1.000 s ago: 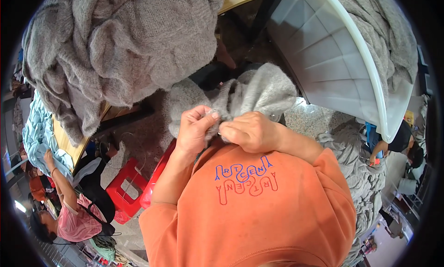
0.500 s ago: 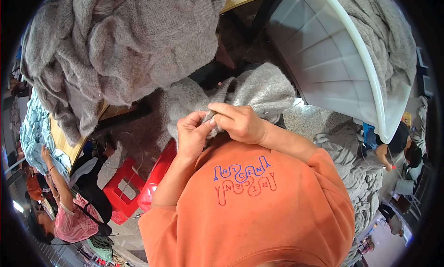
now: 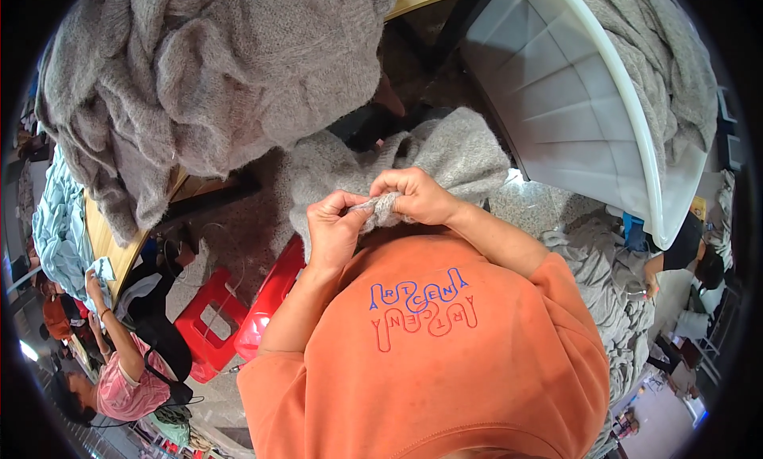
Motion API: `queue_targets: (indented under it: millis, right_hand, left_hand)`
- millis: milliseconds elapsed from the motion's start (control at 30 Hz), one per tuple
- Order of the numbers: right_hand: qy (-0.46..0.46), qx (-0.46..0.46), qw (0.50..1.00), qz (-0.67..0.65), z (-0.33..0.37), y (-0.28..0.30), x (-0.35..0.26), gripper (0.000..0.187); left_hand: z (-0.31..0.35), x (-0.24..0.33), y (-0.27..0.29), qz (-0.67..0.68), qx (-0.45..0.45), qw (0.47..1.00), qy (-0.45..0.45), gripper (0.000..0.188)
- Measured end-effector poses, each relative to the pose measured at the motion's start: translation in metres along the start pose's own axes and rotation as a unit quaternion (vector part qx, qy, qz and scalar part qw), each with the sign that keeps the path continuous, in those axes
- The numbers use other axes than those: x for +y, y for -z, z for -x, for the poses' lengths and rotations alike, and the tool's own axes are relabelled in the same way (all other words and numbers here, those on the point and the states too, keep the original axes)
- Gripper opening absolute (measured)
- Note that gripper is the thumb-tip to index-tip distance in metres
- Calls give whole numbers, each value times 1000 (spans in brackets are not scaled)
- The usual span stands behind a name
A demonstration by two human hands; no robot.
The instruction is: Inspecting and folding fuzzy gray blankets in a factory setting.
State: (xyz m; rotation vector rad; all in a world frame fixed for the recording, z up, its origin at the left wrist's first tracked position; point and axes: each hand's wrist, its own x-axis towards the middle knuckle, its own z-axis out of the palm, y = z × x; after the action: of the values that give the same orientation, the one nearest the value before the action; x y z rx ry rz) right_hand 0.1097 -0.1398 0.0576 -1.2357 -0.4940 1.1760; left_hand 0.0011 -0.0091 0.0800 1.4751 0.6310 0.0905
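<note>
A fuzzy grey knit garment (image 3: 457, 145) lies bunched over my lap, its near edge raised in front of my orange shirt. My left hand (image 3: 332, 224) pinches that edge between thumb and fingers. Close beside it, my right hand (image 3: 421, 198) grips the same edge, with a short ribbed band of knit showing between the two hands. Both sets of fingers are closed on the fabric. The rest of the garment spreads beyond my hands, and its far side drops out of sight.
Ahead on the left, a large heap of grey knitwear (image 3: 270, 69) covers a wooden table (image 3: 119, 236). A white plastic bin (image 3: 548, 85) stands at the right, with more grey knitwear (image 3: 660, 54) behind. Red stools (image 3: 208, 320) are at my left. Co-workers sit at both sides; one handles light-blue fabric (image 3: 67, 220).
My right hand has turned and moved slightly up and right, uncovering the ribbed edge between my hands. The left hand stays almost in place. The co-worker at right leans differently.
</note>
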Motion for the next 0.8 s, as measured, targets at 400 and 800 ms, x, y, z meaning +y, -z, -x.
queue_targets:
  millis: [400,800]
  right_hand:
    - [240,207,877,361,5,-18,9,9]
    - [292,189,837,421,-5,-17,-3,15]
  left_hand:
    - [-5,-10,-10,-180,94,957,-207,11]
    - [-10,-11,-15,-260,174,845,-434,18]
